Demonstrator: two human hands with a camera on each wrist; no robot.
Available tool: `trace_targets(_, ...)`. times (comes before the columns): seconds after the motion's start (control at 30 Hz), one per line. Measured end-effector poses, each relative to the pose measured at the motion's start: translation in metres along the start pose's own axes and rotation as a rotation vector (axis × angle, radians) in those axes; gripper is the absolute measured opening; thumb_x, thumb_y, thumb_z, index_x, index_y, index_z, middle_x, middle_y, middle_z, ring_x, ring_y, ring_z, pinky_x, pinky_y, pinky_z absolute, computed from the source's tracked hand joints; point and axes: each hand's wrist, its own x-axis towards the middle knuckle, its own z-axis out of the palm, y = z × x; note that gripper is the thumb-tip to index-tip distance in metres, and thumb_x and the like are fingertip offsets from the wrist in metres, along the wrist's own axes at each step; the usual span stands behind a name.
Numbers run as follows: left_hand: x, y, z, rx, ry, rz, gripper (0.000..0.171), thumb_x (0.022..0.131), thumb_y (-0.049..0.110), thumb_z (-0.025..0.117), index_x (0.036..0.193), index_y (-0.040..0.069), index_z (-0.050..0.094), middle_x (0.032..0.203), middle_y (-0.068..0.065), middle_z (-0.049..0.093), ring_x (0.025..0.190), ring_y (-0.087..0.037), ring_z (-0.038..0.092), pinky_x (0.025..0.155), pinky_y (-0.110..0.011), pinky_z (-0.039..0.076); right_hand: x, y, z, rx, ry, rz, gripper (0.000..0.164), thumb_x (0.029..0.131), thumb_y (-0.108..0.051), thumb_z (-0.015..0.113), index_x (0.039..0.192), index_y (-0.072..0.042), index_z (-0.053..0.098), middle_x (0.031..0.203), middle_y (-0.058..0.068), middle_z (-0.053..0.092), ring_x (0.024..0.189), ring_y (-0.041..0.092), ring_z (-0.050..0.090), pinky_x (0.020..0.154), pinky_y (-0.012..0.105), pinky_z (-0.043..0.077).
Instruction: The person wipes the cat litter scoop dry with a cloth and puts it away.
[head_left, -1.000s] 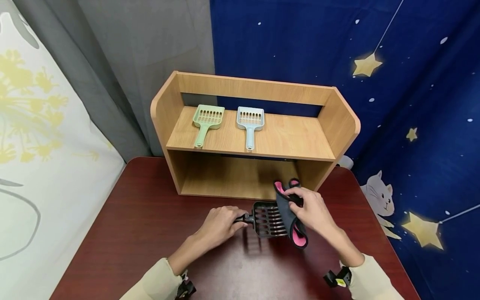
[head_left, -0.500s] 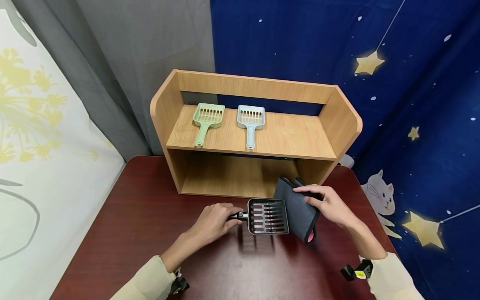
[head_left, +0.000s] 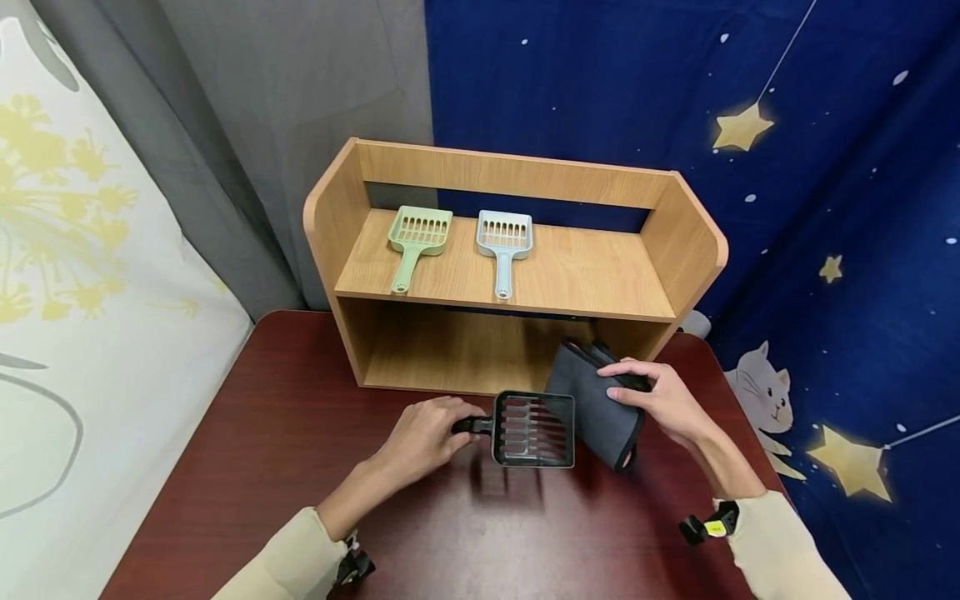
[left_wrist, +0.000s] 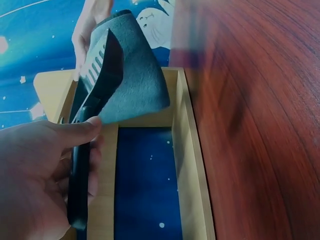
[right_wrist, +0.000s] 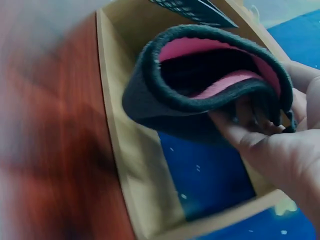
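Note:
My left hand [head_left: 427, 433] grips the handle of a black slotted litter scoop [head_left: 534, 429], held above the table with its head pointing right. In the left wrist view the thumb lies along the scoop's handle [left_wrist: 80, 175]. My right hand [head_left: 671, 400] pinches a folded dark grey cloth [head_left: 592, 400] with black edging, just right of the scoop's head. The right wrist view shows the cloth's pink inner side [right_wrist: 195, 46], curled into a loop. From the head view I cannot tell whether cloth and scoop touch.
A wooden two-tier shelf [head_left: 510, 179] stands at the back of the dark red table [head_left: 285, 450]. On its upper board lie a green litter scoop [head_left: 416, 237] and a light blue litter scoop [head_left: 504, 242]. Curtains [head_left: 600, 92] hang behind.
My right hand has drawn the cloth rightward off the scoop's head, and its pink side has turned mostly out of view. The left hand has shifted slightly left and up, tilting the scoop.

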Motion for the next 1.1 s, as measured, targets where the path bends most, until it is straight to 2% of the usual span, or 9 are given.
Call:
trace_targets(0.17,0.002,0.002,0.001,-0.065,0.044,0.005,0.028,0.086,0.016,0.09,0.111,0.018,0.078,0.103,0.005,0.079,0.09,-0.012,0.074,0.073,-0.038,0.06,0.005,0.014,0.016,0.44,-0.097,-0.039,0.035,0.101,0.015,0.055,0.124,-0.005,0.072,0.119,0.009,0.067,0.102,0.02,0.073,0.081,0.035,0.063)
trace_targets(0.23,0.004,0.003,0.003,-0.112,0.073,0.02,0.028,0.085,0.014,0.09,0.111,0.016,0.079,0.105,0.004,0.079,0.093,-0.013,0.075,0.076,-0.038,0.06,0.007,0.019,0.025,0.576,-0.148,-0.06,0.04,0.102,0.017,0.047,0.122,-0.009,0.071,0.118,0.009,0.067,0.101,0.019,0.073,0.082,0.034,0.063)
trace_targets(0.33,0.007,0.007,0.006,-0.189,0.114,0.037,0.031,0.084,0.012,0.091,0.113,0.014,0.08,0.108,0.001,0.08,0.098,-0.015,0.076,0.081,-0.038,0.061,0.011,0.026,0.04,0.788,-0.23,-0.091,0.046,0.104,0.018,0.033,0.121,-0.008,0.067,0.114,0.009,0.069,0.098,0.018,0.073,0.082,0.031,0.062)
trace_targets(0.43,0.011,0.011,0.009,-0.257,0.139,0.048,0.033,0.083,0.011,0.091,0.115,0.012,0.081,0.108,-0.001,0.08,0.098,-0.015,0.076,0.083,-0.036,0.061,0.016,0.031,0.053,0.954,-0.299,-0.129,0.047,0.104,0.017,0.025,0.123,-0.005,0.062,0.107,0.008,0.073,0.093,0.016,0.073,0.08,0.028,0.061)
trace_targets(0.5,0.012,0.014,0.009,-0.293,0.14,0.05,0.034,0.083,0.011,0.091,0.116,0.011,0.081,0.107,0.0,0.08,0.096,-0.013,0.075,0.082,-0.034,0.06,0.018,0.033,0.059,1.022,-0.335,-0.148,0.047,0.104,0.015,0.022,0.124,-0.004,0.06,0.105,0.007,0.073,0.091,0.015,0.073,0.079,0.028,0.06)
trace_targets(0.63,0.014,0.014,0.008,-0.326,0.125,0.05,0.034,0.085,0.012,0.089,0.118,0.012,0.081,0.107,0.001,0.08,0.096,-0.012,0.074,0.082,-0.032,0.06,0.018,0.032,0.062,1.061,-0.341,-0.156,0.047,0.104,0.015,0.02,0.124,-0.004,0.058,0.104,0.007,0.073,0.09,0.016,0.072,0.079,0.028,0.059)
trace_targets(0.83,0.006,0.0,0.002,-0.295,0.131,0.018,0.035,0.083,0.007,0.09,0.117,0.011,0.081,0.108,0.001,0.08,0.099,-0.014,0.076,0.083,-0.035,0.061,0.006,0.023,0.041,1.066,-0.282,-0.212,0.046,0.101,0.017,0.02,0.121,-0.001,0.057,0.113,0.015,0.068,0.101,0.026,0.071,0.085,0.033,0.06)
trace_targets(0.97,0.003,-0.006,0.0,-0.267,0.112,0.012,0.036,0.083,0.007,0.09,0.118,0.011,0.081,0.107,0.002,0.08,0.097,-0.013,0.075,0.081,-0.035,0.061,0.003,0.02,0.031,1.011,-0.281,-0.222,0.045,0.103,0.016,0.023,0.124,-0.002,0.058,0.116,0.014,0.067,0.104,0.026,0.071,0.086,0.033,0.06)
trace_targets(1.1,0.007,-0.002,0.003,-0.277,0.106,0.038,0.036,0.083,0.008,0.09,0.117,0.011,0.081,0.109,0.0,0.08,0.099,-0.014,0.076,0.083,-0.034,0.061,0.006,0.022,0.034,0.92,-0.26,-0.213,0.045,0.102,0.017,0.028,0.125,-0.004,0.06,0.116,0.012,0.068,0.102,0.022,0.073,0.084,0.031,0.061)
